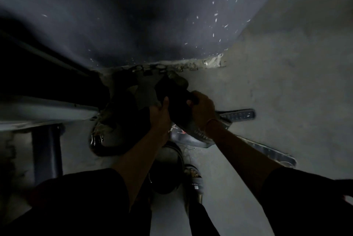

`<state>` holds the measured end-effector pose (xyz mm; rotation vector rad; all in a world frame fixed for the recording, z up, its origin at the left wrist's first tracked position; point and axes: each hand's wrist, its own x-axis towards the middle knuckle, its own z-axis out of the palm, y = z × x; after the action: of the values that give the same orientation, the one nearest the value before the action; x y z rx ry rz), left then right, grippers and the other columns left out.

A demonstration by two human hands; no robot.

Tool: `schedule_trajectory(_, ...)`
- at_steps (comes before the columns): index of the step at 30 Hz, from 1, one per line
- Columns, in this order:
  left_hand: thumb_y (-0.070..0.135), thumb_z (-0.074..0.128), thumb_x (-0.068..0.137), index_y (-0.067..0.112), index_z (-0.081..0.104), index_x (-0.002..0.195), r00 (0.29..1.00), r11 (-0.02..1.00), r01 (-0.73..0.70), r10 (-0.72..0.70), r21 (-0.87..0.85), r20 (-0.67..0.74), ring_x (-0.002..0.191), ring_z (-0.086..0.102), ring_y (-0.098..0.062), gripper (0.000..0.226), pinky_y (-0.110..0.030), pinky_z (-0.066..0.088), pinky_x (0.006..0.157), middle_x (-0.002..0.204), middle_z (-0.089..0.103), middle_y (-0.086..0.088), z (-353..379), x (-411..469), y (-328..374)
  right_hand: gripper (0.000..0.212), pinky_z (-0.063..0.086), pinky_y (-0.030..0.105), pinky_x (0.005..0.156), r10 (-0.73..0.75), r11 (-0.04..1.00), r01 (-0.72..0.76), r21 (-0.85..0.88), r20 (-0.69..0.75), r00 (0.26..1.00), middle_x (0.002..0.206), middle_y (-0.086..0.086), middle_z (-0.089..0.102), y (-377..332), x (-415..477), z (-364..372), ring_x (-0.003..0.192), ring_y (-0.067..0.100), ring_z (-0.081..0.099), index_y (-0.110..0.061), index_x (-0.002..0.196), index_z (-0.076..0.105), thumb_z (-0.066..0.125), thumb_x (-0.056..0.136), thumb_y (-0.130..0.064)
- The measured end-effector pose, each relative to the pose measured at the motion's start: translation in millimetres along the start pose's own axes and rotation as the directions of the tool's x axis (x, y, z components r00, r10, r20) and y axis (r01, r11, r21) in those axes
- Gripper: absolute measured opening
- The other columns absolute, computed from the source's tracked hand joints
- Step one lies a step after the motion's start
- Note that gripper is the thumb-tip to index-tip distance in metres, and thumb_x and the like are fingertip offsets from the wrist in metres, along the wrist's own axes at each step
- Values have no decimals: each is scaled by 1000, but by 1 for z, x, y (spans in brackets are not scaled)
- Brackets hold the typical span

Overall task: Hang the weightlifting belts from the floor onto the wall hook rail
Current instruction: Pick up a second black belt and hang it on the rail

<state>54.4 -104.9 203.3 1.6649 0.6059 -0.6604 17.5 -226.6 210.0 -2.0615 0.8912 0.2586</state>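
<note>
Currently I am bent over the floor (267,86) at the foot of the dark wall (133,16), with both hands on one dark belt (175,100). My left hand (160,111) is closed on its near-left edge, thumb laid up across the face. My right hand (202,106) is closed over its right edge, fingers curled around it. The belt sits between the two grips, and its long axis runs from the wall corner down toward my right forearm, where a lighter lettered end (200,132) shows. Whether the belt is clear of the floor cannot be told in this light. More belts lie in a heap (114,130) to the left, just beside my left hand. A perforated strap (236,114) extends right, beyond my right wrist. No hook rail is in view; I judge it lies above, so the coming move is a two-handed lift up the wall.
</note>
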Motion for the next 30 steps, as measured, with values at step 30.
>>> schedule_trajectory(30, 33, 59, 95, -1, 65, 114, 829, 832, -473, 532, -289, 173, 89, 71, -33, 39, -47, 60, 83, 103, 72, -20, -144, -458, 454, 37, 35, 17, 54, -508, 599, 502, 624, -188, 840, 58, -12, 42, -399, -346, -339, 52, 0, 39, -19, 65, 43, 46, 96, 1)
